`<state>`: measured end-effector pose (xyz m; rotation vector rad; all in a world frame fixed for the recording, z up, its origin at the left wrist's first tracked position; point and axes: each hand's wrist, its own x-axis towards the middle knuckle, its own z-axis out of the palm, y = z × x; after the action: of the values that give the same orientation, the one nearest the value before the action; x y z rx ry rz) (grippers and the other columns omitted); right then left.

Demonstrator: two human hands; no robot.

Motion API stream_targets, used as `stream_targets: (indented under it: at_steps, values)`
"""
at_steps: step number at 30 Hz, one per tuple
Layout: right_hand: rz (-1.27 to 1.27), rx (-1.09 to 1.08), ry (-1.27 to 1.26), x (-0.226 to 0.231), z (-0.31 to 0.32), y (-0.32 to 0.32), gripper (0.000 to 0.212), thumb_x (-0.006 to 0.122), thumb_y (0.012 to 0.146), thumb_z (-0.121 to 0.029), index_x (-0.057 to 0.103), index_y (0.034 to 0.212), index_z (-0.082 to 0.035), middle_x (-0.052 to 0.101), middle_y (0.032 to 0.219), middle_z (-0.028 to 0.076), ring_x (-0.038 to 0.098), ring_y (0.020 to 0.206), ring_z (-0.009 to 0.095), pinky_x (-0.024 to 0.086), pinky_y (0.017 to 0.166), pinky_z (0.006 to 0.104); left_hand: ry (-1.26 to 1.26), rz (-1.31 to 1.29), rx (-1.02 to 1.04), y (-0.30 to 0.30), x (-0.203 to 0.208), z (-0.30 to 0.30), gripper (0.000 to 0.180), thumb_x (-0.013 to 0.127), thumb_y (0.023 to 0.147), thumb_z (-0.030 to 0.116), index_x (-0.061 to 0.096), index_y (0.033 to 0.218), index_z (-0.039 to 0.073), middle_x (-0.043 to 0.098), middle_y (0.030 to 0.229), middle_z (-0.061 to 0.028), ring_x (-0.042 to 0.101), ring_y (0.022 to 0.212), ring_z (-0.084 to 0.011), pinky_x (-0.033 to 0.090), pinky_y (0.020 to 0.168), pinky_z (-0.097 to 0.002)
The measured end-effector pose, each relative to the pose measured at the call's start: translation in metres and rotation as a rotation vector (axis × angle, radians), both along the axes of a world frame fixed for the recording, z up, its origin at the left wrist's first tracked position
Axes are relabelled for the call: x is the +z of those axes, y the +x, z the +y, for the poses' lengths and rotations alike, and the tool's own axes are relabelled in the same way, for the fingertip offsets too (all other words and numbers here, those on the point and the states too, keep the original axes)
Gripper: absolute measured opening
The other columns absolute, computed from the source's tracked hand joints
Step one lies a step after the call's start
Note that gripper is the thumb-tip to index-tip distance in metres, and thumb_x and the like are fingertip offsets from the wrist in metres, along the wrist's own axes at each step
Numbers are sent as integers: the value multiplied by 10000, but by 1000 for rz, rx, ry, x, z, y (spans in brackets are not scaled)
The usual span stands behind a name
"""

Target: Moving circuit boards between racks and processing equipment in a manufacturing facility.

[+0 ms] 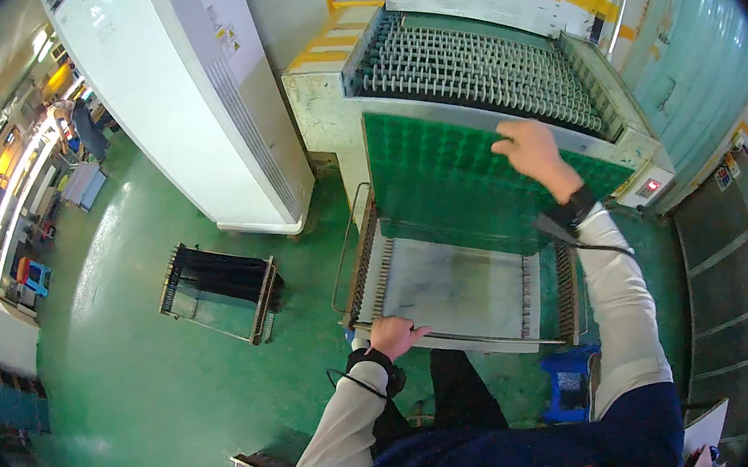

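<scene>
right hand (526,147): we see it gripping the far right edge of the green panel (442,180)
left hand (395,334): fingers curled on the near rim of the slotted rack (455,293)
green panel: tilted, between rack and roller conveyor (475,65)
left: white cabinet (183,98), second rack (219,293) on floor

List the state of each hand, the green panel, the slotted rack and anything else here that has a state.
left hand: resting on the near edge of the slotted rack.
right hand: gripping the far edge of the green panel.
green panel: tilted, half lying over the rack.
slotted rack: holds a grey plate.
black rack: standing apart on the floor.
</scene>
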<state>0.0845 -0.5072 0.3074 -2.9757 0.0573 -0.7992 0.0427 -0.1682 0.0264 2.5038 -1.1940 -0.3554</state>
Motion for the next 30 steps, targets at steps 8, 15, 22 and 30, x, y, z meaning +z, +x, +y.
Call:
stream_targets:
  at_steps: [8, 15, 22, 30]
  values:
    - [-418, 13, 924, 146, -62, -77, 251, 640, 818, -189, 616, 945, 27, 625, 846, 39, 574, 752, 151, 446, 685, 277, 8, -19, -23, -1, -2, -2, 574, 467, 808, 598, 646, 611, 89, 600, 596, -104, 596, 614, -309, 446, 598, -432]
    - [-419, -341, 709, 83, -143, -111, 227, 618, 847, -155, 566, 1000, 4, 604, 854, 61, 561, 732, 153, 466, 666, 274, -9, -40, -14, -6, -4, -6, 569, 472, 802, 597, 653, 629, 87, 606, 611, -100, 593, 622, -309, 433, 623, -427]
    - [-390, 274, 2091, -5, -133, -33, 192, 599, 855, -130, 519, 946, 18, 592, 872, 133, 565, 735, 188, 499, 617, 245, -24, -44, -21, -3, -11, -2, 585, 455, 812, 604, 648, 623, 86, 599, 592, -118, 593, 591, -321, 447, 566, -432]
    - [-343, 36, 2238, -75, -118, 39, 188, 601, 844, -96, 485, 945, 11, 577, 835, 148, 598, 833, 249, 531, 667, 285, -1, -20, -8, 1, -9, 1, 567, 468, 808, 596, 640, 603, 96, 597, 585, -112, 599, 596, -315, 456, 559, -435]
